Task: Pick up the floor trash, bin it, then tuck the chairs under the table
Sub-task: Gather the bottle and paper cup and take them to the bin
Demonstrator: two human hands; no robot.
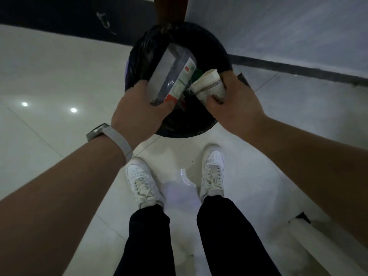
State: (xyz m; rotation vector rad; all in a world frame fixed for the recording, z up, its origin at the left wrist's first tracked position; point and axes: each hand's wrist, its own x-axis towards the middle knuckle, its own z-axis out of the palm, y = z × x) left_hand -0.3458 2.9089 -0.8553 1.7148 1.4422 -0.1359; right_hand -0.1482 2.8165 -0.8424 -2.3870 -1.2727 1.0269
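A round bin (217,50) lined with a black bag stands on the floor against the wall, just ahead of my feet. My left hand (137,112) is shut on a flat silver snack packet (171,74) with a red and green printed edge, held over the bin's opening. My right hand (237,104) grips a crumpled white paper cup (209,84), also above the opening, beside the packet. Both items are still in my fingers. Inside the bin little shows besides dark bag and a hint of green.
Pale glossy floor tiles (49,80) spread to the left. A grey wall (288,26) with a dark skirting runs behind the bin. A brown post (171,8) rises behind the bin. A white object (306,234) sits at lower right by my right leg.
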